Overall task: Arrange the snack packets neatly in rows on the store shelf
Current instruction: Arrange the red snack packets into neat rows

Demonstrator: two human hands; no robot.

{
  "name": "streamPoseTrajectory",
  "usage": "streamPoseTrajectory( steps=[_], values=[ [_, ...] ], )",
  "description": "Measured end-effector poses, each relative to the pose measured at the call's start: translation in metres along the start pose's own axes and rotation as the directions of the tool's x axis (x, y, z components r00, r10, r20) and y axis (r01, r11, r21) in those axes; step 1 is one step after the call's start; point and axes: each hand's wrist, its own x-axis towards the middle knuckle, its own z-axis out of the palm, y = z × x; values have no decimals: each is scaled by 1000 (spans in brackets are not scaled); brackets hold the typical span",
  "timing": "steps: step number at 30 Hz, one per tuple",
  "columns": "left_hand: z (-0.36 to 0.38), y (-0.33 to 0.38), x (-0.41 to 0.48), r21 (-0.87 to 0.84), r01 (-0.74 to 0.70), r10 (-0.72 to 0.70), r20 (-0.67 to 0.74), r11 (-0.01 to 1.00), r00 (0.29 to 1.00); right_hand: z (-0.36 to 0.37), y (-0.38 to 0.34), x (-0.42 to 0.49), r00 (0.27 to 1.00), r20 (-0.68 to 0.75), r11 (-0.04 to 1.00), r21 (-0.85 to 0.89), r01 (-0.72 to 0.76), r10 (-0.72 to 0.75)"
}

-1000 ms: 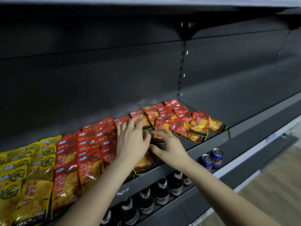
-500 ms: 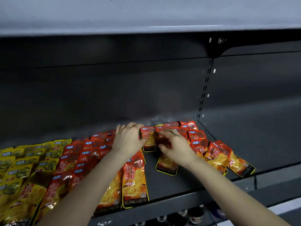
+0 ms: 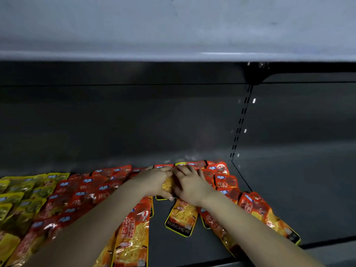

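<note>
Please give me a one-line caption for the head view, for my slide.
The left hand grips a packet, right hand against it, amid red packets on a dark shelf.
</note>
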Motion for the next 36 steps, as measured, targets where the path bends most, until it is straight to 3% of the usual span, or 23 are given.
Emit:
streamPoseTrajectory(
  steps=[9, 17, 25, 29, 32, 36],
  values=[
    [-3, -1, 6, 3, 7, -7, 43, 1000, 999, 2, 11, -3, 1000, -15, 1000, -9, -14, 14],
    [-2, -4, -12, -41, 45, -45, -4, 998, 999, 3, 19, -9, 998, -5, 998, -9, -60, 60],
    [-3, -18, -33, -73, 84, -85, -9, 994, 996, 3, 25, -13, 987, -4, 986, -17, -164, 164],
    [-1, -18, -38, -90, 105, -106, 1, 990, 994, 7, 5, -19, 994, -113, 994, -111, -21, 9],
    [0, -20, -40, -94, 113, -115, -10, 989, 993, 15, -14, -23, 990, -77, 985, -135, 109, -120],
    [0, -23, -42, -124, 115, -115, 6, 986, 993, 22, -22, -24, 994, -40, 985, -143, 97, -104]
  ],
)
